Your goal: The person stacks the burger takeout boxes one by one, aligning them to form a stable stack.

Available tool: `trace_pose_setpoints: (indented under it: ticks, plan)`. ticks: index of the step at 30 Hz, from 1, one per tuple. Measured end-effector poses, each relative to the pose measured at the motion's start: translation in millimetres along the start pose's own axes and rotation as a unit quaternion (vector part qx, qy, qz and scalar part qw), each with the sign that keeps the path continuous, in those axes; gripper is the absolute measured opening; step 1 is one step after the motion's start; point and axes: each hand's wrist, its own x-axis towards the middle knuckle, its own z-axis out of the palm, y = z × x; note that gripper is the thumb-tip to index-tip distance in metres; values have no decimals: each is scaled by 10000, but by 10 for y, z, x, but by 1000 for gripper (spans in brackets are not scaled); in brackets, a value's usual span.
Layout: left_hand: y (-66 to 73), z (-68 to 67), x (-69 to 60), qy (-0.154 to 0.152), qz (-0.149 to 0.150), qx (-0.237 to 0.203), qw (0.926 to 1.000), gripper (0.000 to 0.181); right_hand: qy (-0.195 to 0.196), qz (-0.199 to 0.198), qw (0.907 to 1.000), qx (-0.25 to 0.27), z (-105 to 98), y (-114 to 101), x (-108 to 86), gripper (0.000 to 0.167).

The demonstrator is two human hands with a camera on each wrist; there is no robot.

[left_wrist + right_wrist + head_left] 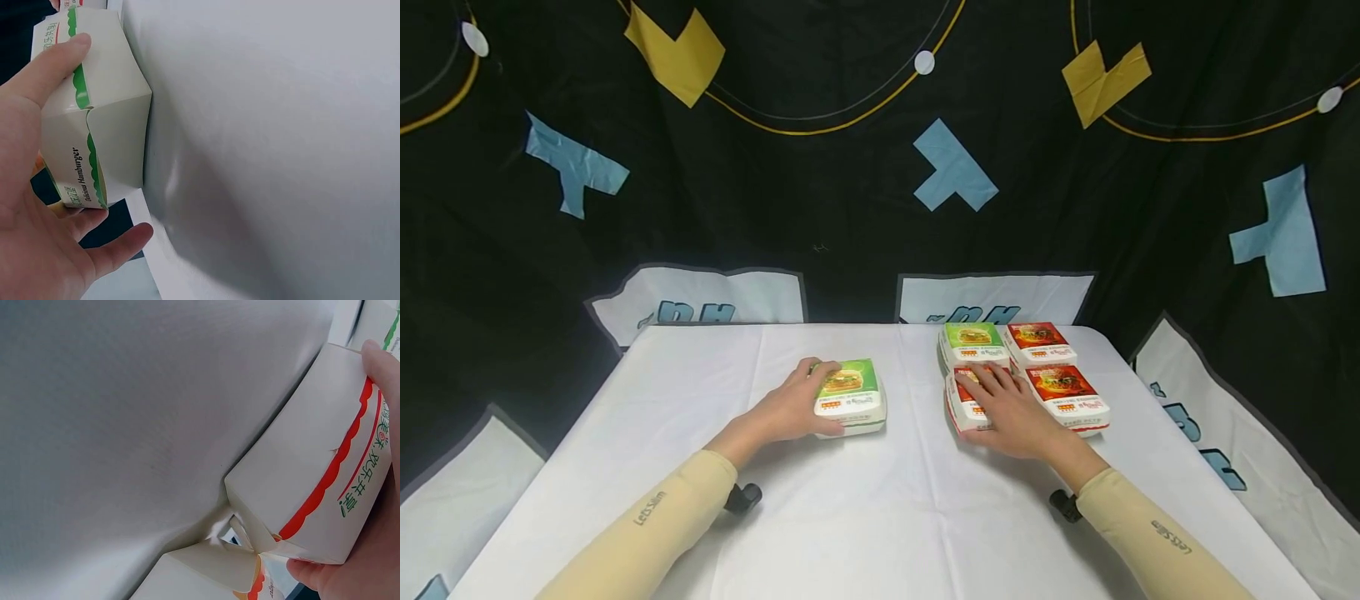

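Note:
A green-and-white hamburger box [850, 408] sits on the white table, left of centre. My left hand [793, 407] grips it from its left side. In the left wrist view the thumb lies along the box's near side [103, 69], and two fingertips show past its left side. Farther right, my right hand [1011, 412] holds a red-and-white hamburger box [958, 408], its fingers across the lid. The right wrist view shows my thumb against the near side of that red box [300, 450].
A green box [973, 337] and red boxes, one at the back [1037, 337] and one in front [1067, 392], stand close around the held red box. Behind the white table [850, 525] hangs a black cloth [820, 208] with taped blue and gold shapes.

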Motion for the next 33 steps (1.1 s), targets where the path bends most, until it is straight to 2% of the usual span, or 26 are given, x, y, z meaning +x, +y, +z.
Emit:
trace_pose_setpoints:
  ticks: [7, 16, 25, 33]
  plan:
    - [-64, -15, -17, 8, 111, -169, 9998, 101, -183, 154, 9997, 72, -19, -23, 10, 94]
    - [-117, 15, 12, -134, 265, -458, 9985, 100, -240, 84, 9996, 122, -56, -18, 15, 94]
    - [-115, 4, 43, -222, 189, -401, 9988, 102, -721, 9, 9969, 330, -214, 31, 33, 96]
    - [-107, -2, 26, -215, 231, -540, 9980, 101, -1118, 291, 9926, 381, -287, 43, 87, 102]
